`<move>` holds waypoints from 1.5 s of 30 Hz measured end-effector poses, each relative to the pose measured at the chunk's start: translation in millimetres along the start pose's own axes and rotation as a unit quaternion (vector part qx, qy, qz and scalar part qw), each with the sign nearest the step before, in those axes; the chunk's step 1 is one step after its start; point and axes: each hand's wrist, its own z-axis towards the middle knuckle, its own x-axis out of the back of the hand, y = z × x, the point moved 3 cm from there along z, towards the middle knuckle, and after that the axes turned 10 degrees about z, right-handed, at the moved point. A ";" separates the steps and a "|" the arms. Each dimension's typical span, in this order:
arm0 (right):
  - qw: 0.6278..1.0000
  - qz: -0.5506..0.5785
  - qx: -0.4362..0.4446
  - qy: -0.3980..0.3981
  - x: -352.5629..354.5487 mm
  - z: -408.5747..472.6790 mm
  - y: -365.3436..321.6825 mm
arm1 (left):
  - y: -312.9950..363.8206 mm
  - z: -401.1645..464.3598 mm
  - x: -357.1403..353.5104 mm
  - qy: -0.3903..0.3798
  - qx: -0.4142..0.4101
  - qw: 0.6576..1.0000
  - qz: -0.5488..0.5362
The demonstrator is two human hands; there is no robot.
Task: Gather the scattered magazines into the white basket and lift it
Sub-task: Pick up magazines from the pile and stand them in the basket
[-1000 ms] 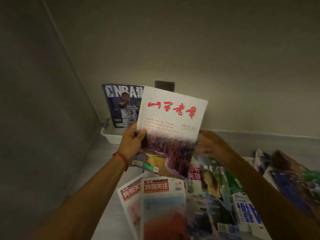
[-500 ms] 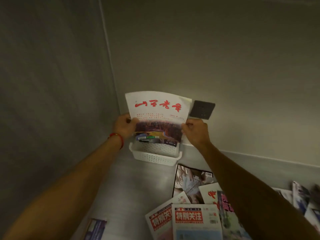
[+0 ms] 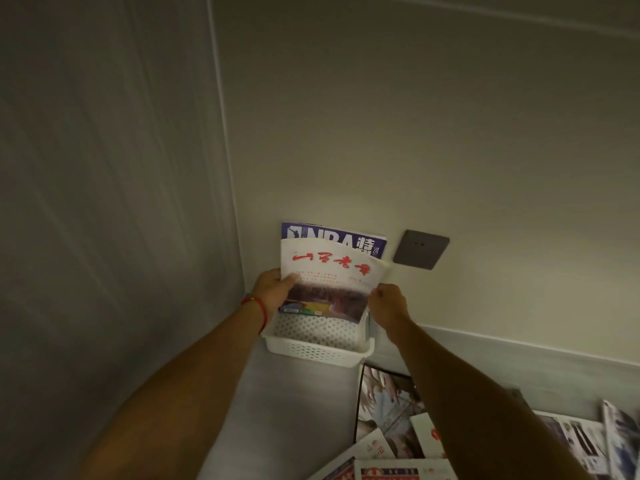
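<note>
A white perforated basket [image 3: 311,351] stands on the grey surface in the corner by the wall. A blue NBA magazine [image 3: 332,233] stands upright in it at the back. In front of it is a white magazine with red lettering [image 3: 329,271], its lower edge down inside the basket. My left hand [image 3: 273,289] grips its left edge. My right hand [image 3: 389,303] pinches its right edge. Several more magazines [image 3: 388,407] lie scattered on the surface at the lower right.
Two walls meet at a corner just left of the basket. A dark wall socket [image 3: 420,249] sits on the back wall right of the magazines. A red cord circles my left wrist [image 3: 258,306]. Bare grey surface [image 3: 287,417] lies between my forearms.
The white magazine has gone from above the loose pile over to the basket and now sits lower in it. The NBA magazine shows behind it again. My right hand took hold of its right edge.
</note>
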 end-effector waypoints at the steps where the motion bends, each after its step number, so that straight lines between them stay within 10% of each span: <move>1: 1.000 0.017 0.001 -0.011 -2.6 0.1 -0.4 | -0.6 1.3 -1.6 -0.002 0.001 1.000 -0.001; 9: 0.983 0.165 0.022 -0.077 3.1 -11.7 -11.2 | 2.9 -0.8 -1.2 -0.023 -0.032 0.999 -0.010; 15: 0.981 0.158 0.025 -0.113 37.0 -35.4 35.2 | -1.3 -42.3 -13.4 0.122 -0.027 0.984 0.125; 22: 0.998 0.061 0.008 -0.031 133.8 -90.9 162.3 | -38.5 -152.9 -138.9 -0.004 -0.075 0.984 0.161; 35: 0.910 -0.169 -0.284 0.251 381.9 -191.3 380.7 | -66.7 -272.9 -363.5 -0.318 -0.223 0.817 0.426; 45: 0.930 -0.234 -0.172 0.227 394.3 -223.2 419.6 | -83.6 -308.7 -458.8 -0.394 -0.236 0.710 0.535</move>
